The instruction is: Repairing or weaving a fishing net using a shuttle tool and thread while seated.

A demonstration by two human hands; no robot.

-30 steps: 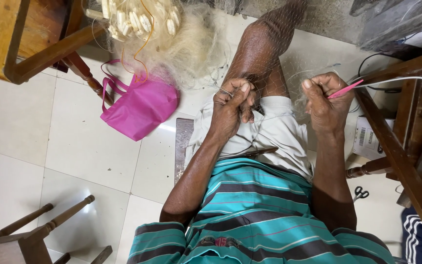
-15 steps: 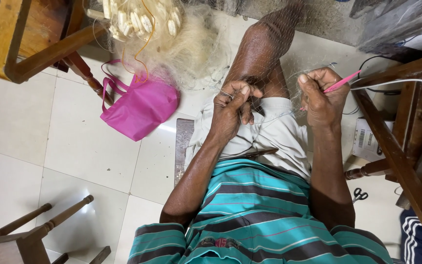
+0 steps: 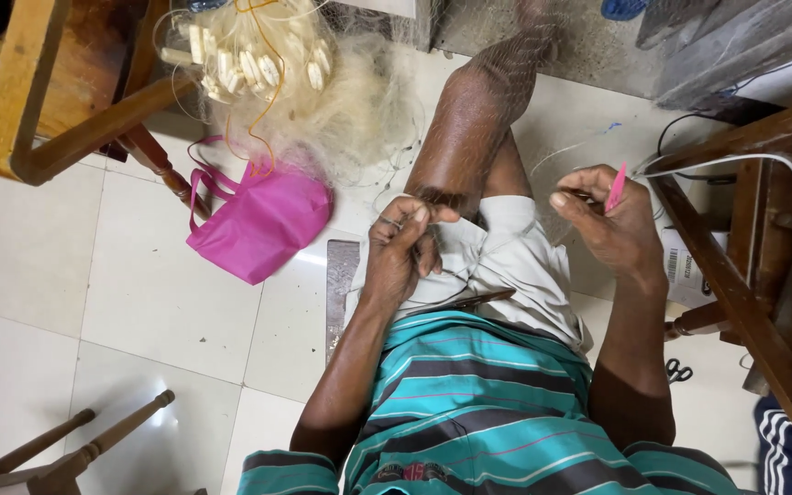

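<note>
Fine, near-transparent fishing net [image 3: 543, 197] draped over the raised knee and across the lap, thin strands running between both hands above the white shorts [image 3: 506, 266]. Little open room here: hemmed in on the right by the dark wooden chair frame [image 3: 735, 293] just beside the forearm, on the left by white tiled floor [image 3: 139, 302] lying open as far as the pink fabric bag [image 3: 263, 225]. Ahead, past the knee, a pale heap of bundled net with cream floats [image 3: 277, 78] beneath the edge of a light wooden stool frame [image 3: 57, 110].

Left hand [image 3: 405, 252] held low over the thigh, wrist bent, fingers curled together and pinched on a strand of the mesh at the fingertips. Right hand [image 3: 602, 225] raised a little higher and further out, palm turned inward, thumb and fingers clamped on a slim pink plastic netting needle [image 3: 616, 188] standing up from the grip. Both forearms angled in from the teal striped shirt [image 3: 488, 403].

Net itself hard to make out: visible mostly as a faint grey grid over the leg and as single pale lines against the floor. Small black-handled scissors [image 3: 677, 370] on the tile near the right elbow; white cable [image 3: 744, 160] looping over the chair frame.
</note>
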